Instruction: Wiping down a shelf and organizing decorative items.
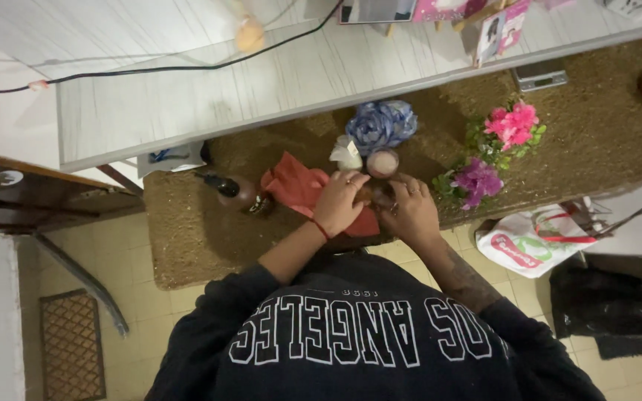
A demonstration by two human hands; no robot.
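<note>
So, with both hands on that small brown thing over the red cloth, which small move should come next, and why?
Probably keep the left hand steady and let the right hand do the work on the small brown object. Both hands meet on it above the red cloth, and it is mostly hidden. The small round jar and the brown pump bottle stand close by, so any wide move could knock them.

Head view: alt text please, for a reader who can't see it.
Seen from above, a person's left hand and right hand meet over a small dark object on a brown counter. Around them lie a red cloth, a brown bottle, a blue fabric bundle and pink and purple flowers.
</note>
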